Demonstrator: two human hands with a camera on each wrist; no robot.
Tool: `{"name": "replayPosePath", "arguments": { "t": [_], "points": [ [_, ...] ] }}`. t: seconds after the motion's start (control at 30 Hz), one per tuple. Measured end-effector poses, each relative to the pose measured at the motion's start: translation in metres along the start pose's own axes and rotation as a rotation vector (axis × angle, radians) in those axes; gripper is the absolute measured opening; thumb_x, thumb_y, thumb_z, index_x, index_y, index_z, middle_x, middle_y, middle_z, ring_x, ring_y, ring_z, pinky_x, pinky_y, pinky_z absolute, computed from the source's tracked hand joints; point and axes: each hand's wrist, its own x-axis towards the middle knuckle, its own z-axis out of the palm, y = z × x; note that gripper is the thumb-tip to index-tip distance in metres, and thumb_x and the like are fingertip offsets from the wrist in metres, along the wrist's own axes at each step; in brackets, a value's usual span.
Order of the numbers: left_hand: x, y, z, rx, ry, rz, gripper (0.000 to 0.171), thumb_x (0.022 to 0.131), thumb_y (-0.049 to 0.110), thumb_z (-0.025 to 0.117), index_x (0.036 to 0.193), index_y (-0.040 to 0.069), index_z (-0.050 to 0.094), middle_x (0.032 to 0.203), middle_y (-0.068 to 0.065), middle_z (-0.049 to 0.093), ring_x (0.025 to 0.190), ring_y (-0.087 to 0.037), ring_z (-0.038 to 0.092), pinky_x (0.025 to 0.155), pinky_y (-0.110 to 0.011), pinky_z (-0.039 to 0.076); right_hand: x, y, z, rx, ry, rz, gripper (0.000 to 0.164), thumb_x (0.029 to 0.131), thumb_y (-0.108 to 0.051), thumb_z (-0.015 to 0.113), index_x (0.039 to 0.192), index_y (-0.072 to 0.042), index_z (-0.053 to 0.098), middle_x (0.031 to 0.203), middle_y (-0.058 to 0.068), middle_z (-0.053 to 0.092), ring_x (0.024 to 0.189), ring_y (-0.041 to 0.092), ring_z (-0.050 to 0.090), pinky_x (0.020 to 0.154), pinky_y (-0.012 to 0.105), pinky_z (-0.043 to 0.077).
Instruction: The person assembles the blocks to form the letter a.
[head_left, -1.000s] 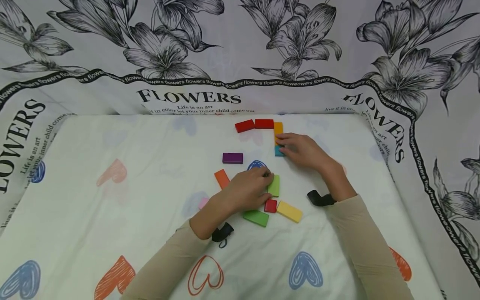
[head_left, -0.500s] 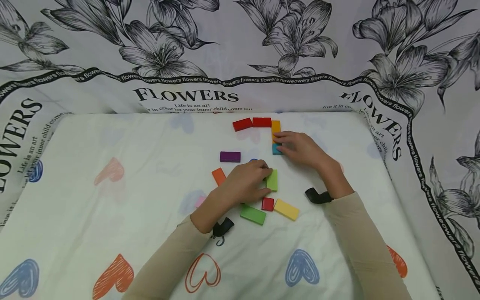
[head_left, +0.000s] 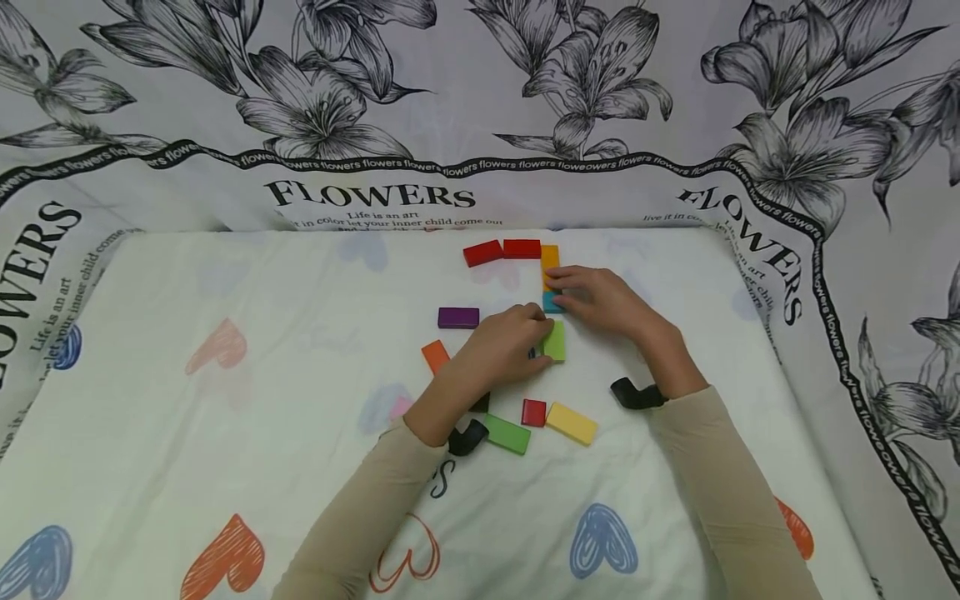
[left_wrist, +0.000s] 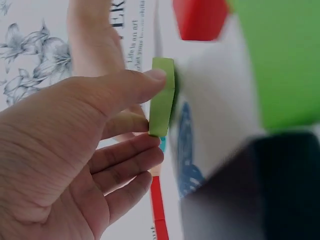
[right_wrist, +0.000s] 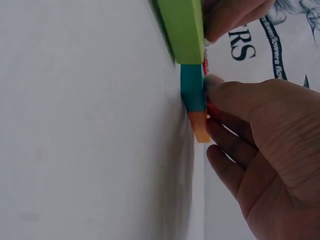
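My left hand [head_left: 504,343] pinches a light green block [head_left: 554,342] lengthwise, the thumb at its near end and fingers at its far end. In the left wrist view the thumb tip overlaps the light green block [left_wrist: 162,100]. Just beyond it lies a blue block [head_left: 552,302], end to end with an orange-yellow block [head_left: 550,257]. My right hand [head_left: 600,298] rests its thumb at the blue block and its fingertips at the orange-yellow one. From the right wrist view, the green block's end [right_wrist: 185,35] sits right at the blue block [right_wrist: 193,87].
Two red blocks [head_left: 521,249] continue the line at the far end. A purple block [head_left: 458,317] and an orange block [head_left: 435,357] lie left. Nearer are a green block [head_left: 507,434], a small red block [head_left: 534,412], a yellow block [head_left: 572,423] and a partly hidden dark block [head_left: 481,403].
My left hand has moved the light green block away from the small red block, forward to the near end of the blue block. The right hand has stayed at the blue and orange-yellow blocks.
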Motion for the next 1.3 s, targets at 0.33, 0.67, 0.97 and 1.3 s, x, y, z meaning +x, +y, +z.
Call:
{"name": "replayPosePath", "arguments": {
  "t": [0.33,0.67,0.97,1.3],
  "points": [
    [0.003,0.011,0.016,0.066,-0.004,0.021,0.052,0.099,0.036,0.076,0.141,0.006,0.067,0.144,-0.008,0.063,0.126,-0.019,0.065,0.104,-0.029,0.058,-0.012,-0.001,0.002,-0.02,-0.011,0.018,0.039,0.104,-0.012,0.067,0.141,-0.002,0.066,0.158,0.012,0.058,0.152,0.037,0.048,0.127,0.056,0.037],
    [0.01,0.01,0.007,0.153,0.013,0.012,0.033,0.1,0.035,0.074,0.123,0.012,0.077,0.112,0.0,0.08,0.088,-0.015,0.074,0.079,-0.025,0.061,-0.008,-0.002,0.001,-0.01,-0.006,0.029,0.04,0.104,-0.014,0.067,0.143,-0.004,0.065,0.161,0.01,0.055,0.154,0.036,0.045,0.127,0.056,0.036],
    [0.008,0.013,0.001,0.15,0.02,-0.006,0.023,0.1,0.032,0.075,0.113,0.014,0.08,0.097,0.002,0.077,0.079,-0.012,0.068,0.073,-0.021,0.056,-0.002,-0.006,0.0,0.002,-0.011,0.034,0.04,0.104,-0.014,0.067,0.143,-0.005,0.065,0.161,0.01,0.055,0.154,0.036,0.045,0.128,0.056,0.035],
    [0.01,0.007,0.002,0.185,0.08,0.003,0.026,0.098,0.035,0.077,0.112,0.013,0.082,0.107,0.002,0.078,0.107,-0.018,0.075,0.105,-0.031,0.058,0.001,-0.008,-0.001,0.014,-0.01,0.042,0.039,0.104,-0.013,0.067,0.142,-0.004,0.066,0.16,0.01,0.056,0.154,0.036,0.046,0.127,0.056,0.036]
  ]
}}
